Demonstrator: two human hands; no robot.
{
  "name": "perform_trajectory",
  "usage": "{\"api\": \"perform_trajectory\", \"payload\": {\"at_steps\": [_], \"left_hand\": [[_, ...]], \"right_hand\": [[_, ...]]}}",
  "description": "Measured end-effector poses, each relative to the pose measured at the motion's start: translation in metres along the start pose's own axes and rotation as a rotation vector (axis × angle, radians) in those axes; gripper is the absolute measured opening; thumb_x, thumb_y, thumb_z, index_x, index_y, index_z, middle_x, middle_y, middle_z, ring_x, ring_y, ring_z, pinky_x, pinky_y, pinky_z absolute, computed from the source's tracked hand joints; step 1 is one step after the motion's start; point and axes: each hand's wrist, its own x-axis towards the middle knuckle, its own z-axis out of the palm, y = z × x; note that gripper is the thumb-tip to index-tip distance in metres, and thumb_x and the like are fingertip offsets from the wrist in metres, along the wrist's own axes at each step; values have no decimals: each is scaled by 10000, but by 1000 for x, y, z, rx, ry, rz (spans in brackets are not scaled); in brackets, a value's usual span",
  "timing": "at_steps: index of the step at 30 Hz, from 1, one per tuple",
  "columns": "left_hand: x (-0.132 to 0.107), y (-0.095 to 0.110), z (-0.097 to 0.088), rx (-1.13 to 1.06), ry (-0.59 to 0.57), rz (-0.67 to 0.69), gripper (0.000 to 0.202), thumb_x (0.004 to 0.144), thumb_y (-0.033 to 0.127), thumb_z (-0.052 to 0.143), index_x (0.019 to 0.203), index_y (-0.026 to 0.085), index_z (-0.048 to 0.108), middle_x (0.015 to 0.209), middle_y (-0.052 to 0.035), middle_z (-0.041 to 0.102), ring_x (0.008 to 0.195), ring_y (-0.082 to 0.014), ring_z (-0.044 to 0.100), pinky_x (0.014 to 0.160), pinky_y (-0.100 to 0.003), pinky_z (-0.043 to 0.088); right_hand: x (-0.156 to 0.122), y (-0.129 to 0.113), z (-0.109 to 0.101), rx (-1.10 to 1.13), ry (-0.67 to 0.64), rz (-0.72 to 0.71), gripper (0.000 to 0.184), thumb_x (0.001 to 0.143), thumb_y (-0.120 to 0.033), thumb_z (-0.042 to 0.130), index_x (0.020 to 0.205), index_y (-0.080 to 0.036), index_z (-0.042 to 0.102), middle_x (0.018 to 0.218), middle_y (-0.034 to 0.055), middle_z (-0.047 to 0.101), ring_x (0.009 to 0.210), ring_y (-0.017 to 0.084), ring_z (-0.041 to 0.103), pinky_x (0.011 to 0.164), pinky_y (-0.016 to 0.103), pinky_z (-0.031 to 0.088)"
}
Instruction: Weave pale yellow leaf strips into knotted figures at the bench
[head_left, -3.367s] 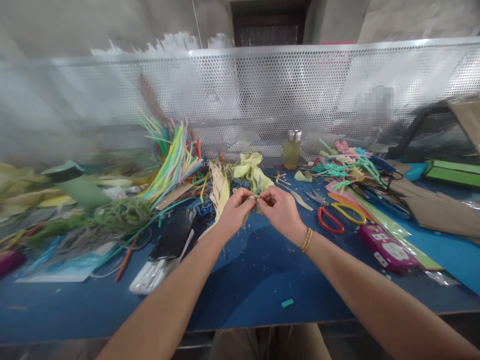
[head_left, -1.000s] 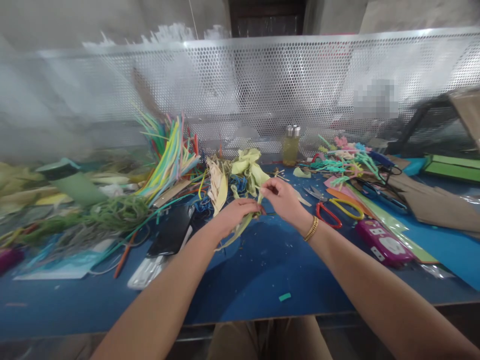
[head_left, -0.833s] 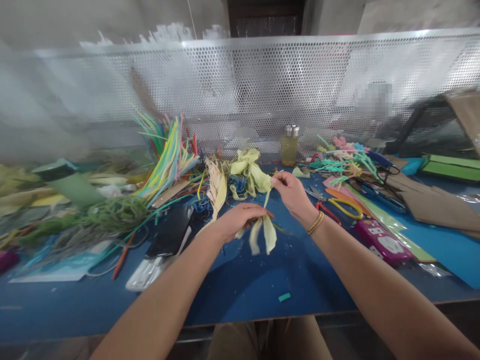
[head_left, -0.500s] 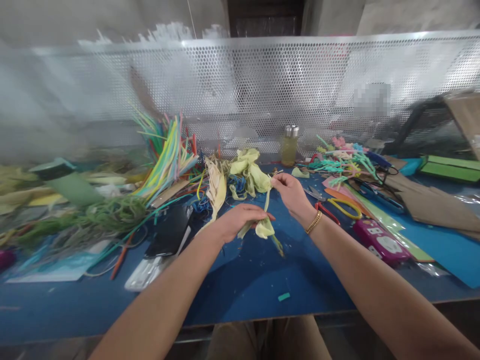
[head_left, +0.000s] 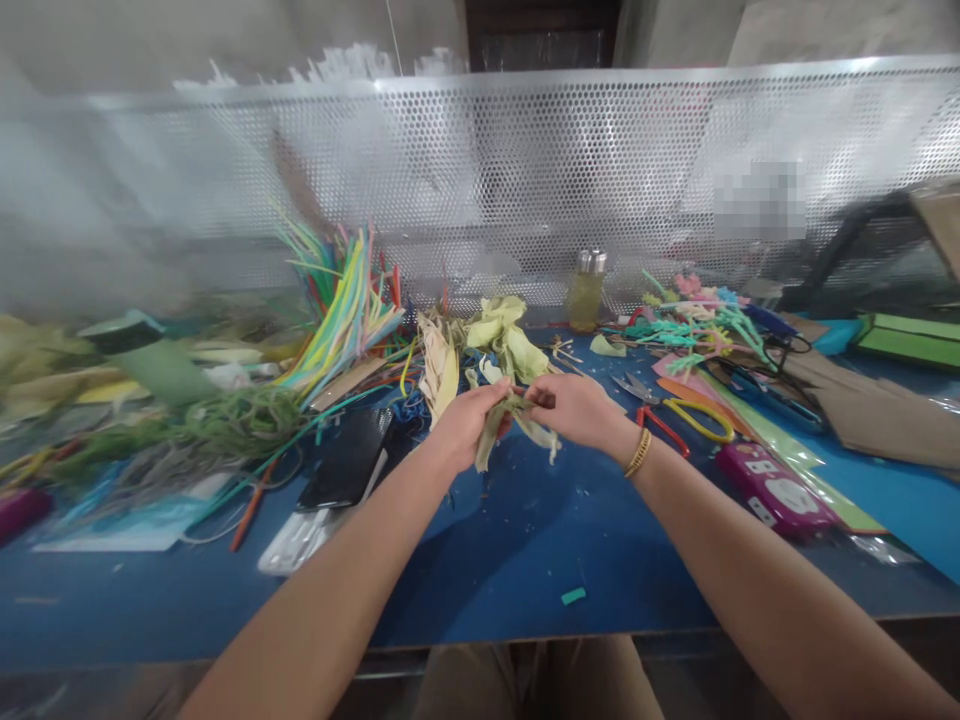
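Left of the scissors (head_left: 654,401), you held the leafy strips (head_left: 487,435) pinched between the thumb and fingers of your left hand (head_left: 474,415), their loose ends hanging down. Your right hand (head_left: 581,405), between the strips and the scissors, had its fingers curled beside them; whether it gripped them could not be told. The bottle (head_left: 586,298) stood beyond the scissors, the black phone (head_left: 349,460) lay well to their left, and the magenta case (head_left: 776,490) sat nearer you, to their right.
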Motion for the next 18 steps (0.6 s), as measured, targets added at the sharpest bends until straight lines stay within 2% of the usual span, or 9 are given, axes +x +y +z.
{"api": "perform_trajectory", "payload": {"at_steps": [3,7,10,13,18], "left_hand": [[-3,3,1,-20,-52,-67,379,778,484,705,897,124,704,689,-38,627,535,-113,573,530,-245,499],[-8,4,3,5,-88,-67,275,701,322,810,852,151,658,661,-3,616,546,-100,574,551,-231,500],[-8,3,4,-5,-102,-62,243,707,281,800,801,161,611,617,16,586,524,-94,558,499,-205,456],[-7,5,3,8,-84,-99,192,726,242,764,786,153,605,614,18,564,517,-95,558,465,-195,441],[-5,7,1,8,-90,-138,136,750,191,691,765,174,558,641,23,541,517,-93,557,430,-180,427]], "right_hand": [[1,3,0,-24,0,-16,180,804,-287,614,658,-185,631,585,-34,565,532,91,452,522,239,277],[1,3,-5,-31,-45,-36,394,833,-412,587,524,-173,538,488,-47,428,473,74,343,485,247,204],[1,2,-7,51,-91,-13,359,828,-434,600,581,-174,585,513,-42,490,482,76,380,494,238,246],[4,6,-10,150,-59,50,277,836,-424,591,732,-181,675,609,-20,604,532,93,473,527,233,317],[9,22,-17,202,24,76,321,818,-456,604,694,-167,670,582,-22,571,542,100,468,549,241,346]]}}
